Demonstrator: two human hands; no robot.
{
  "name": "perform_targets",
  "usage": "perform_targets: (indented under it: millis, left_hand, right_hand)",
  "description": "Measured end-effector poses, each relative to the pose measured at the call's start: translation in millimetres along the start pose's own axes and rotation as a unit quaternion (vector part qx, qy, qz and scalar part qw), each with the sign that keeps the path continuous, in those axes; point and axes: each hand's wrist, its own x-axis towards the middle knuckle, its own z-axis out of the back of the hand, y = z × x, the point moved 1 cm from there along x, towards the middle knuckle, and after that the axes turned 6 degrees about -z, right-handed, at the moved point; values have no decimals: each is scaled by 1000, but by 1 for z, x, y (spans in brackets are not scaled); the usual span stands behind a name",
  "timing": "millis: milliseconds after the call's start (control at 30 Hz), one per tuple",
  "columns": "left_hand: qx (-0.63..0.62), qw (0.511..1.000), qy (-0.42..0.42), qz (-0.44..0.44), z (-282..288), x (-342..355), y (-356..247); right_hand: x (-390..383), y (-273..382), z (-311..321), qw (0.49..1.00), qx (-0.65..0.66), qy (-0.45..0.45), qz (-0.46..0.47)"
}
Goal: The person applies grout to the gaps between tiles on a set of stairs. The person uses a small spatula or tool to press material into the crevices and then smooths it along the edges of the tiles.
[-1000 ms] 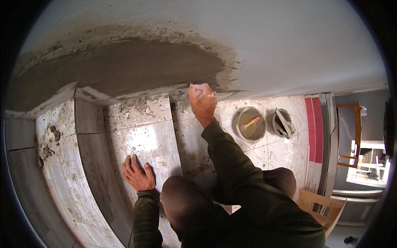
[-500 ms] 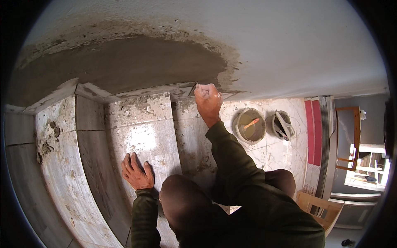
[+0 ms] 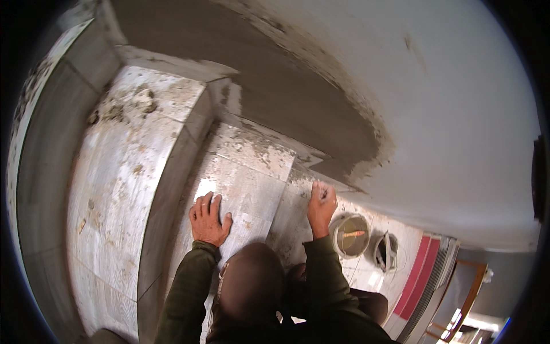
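Observation:
My left hand (image 3: 208,221) lies flat, fingers spread, on a grey wood-look tiled step (image 3: 240,182) spattered with mortar. My right hand (image 3: 322,207) is closed, just off the foot of the wall near the step's end. Whatever it grips is hidden by the fingers. Beside it, a wide band of smooth, damp grey-brown mortar (image 3: 286,97) covers the lower wall above the stepped tile skirting (image 3: 172,62). To the right of that hand stands a round bucket (image 3: 350,255) of murky water, with an orange-handled brush (image 3: 352,234) in it.
A second, smaller bucket (image 3: 385,252) with something dark inside stands farther right. Mortar lumps (image 3: 143,98) lie on the higher step at left. Red-and-white boards (image 3: 418,275) lean at the right, near a wooden frame (image 3: 464,298). The upper wall (image 3: 447,114) is pale.
The view has swung toward the left, so the stairs and wall appear tilted. My right hand has drawn back from the wall's foot; the thin dark edge beside it no longer shows. My left hand stays on the step.

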Motion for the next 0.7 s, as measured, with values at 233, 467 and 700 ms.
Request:
perform_targets:
  millis: [233, 467, 700]
  left_hand:
    - [-73, 997, -28, 30, 7, -1, 1]
    - [-599, 788, -1, 140, 39, 28, -64]
    - [-666, 735, 14, 125, 73, 45, -74]
  right_hand:
    - [-48, 24, -9, 973, 153, 167, -33]
    - [-83, 96, 6, 956, 160, 244, 6]
    - [-97, 143, 18, 945, 165, 282, 16]
